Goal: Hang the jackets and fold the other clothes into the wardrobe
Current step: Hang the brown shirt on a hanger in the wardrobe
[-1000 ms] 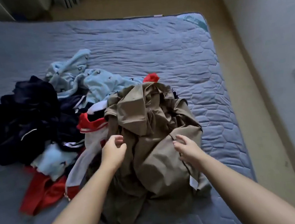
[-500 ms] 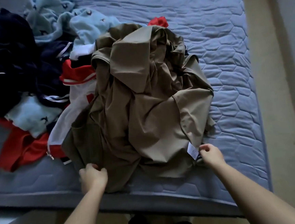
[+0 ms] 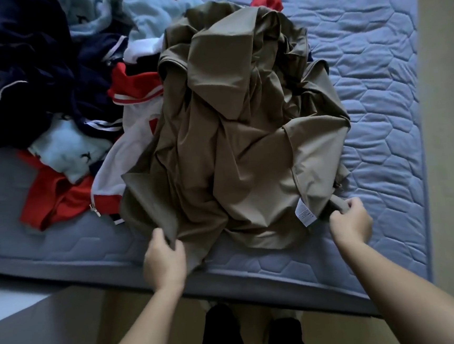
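A crumpled khaki jacket (image 3: 239,132) lies on top of the clothes pile near the front edge of the bed. My left hand (image 3: 163,259) pinches its lower left hem. My right hand (image 3: 351,221) grips the lower right corner, just right of a white care label (image 3: 303,211). Left of the jacket lie a red and white zip top (image 3: 106,190), light blue garments (image 3: 67,150) and dark navy clothes (image 3: 19,74). A bit of red cloth (image 3: 267,1) sticks out behind the jacket.
The blue quilted mattress (image 3: 378,90) runs to its right edge, with beige floor (image 3: 449,125) beyond. Its front edge is just under my hands, and my dark feet (image 3: 223,334) stand on the floor below it.
Both hands dropped from the middle of the khaki jacket to its lower edge and took hold of it. The view tilted down and moved closer to the bed's front edge.
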Available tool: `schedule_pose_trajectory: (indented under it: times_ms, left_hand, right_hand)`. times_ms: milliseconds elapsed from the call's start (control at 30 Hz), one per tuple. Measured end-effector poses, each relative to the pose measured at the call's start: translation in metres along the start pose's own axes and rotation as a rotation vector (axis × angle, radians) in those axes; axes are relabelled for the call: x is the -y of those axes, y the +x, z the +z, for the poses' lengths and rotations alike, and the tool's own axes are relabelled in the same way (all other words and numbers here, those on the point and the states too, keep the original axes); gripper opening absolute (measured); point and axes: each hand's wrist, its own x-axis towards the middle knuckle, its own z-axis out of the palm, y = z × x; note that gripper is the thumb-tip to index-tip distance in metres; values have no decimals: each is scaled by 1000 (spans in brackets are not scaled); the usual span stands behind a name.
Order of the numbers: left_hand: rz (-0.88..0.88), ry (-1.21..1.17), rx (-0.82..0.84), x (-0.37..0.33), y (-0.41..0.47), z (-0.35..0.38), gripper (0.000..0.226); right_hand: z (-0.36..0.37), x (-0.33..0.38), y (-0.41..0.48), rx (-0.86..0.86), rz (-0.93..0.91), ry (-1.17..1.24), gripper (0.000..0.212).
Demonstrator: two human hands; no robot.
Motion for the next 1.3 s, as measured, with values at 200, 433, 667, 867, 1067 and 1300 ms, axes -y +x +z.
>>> schedule_pose_trajectory:
  times_ms: [200, 433, 667, 867, 1067, 1300]
  left_hand:
    - [413, 47, 460, -25, -38, 19, 16]
    - [12, 2, 35, -18, 3, 15, 76]
    - [-248, -102, 203, 8, 45, 32, 84]
    - [-239, -61, 289, 19, 49, 26, 40]
    - [652, 237, 265, -41, -13, 31, 23]
    - [259, -203, 969, -87, -40, 90, 18]
  right_hand:
    - [-23, -25, -18, 242, -643, -533, 15]
    - [-4, -35, -11, 408, -508, -391, 22]
    - [18, -35, -3, 558, -105, -137, 49]
    - [15, -39, 0, 658, -410, -248, 10]
    - [-2, -43, 11, 621, -358, -268, 9]
    - [11, -12, 77, 238, -106, 102, 24]
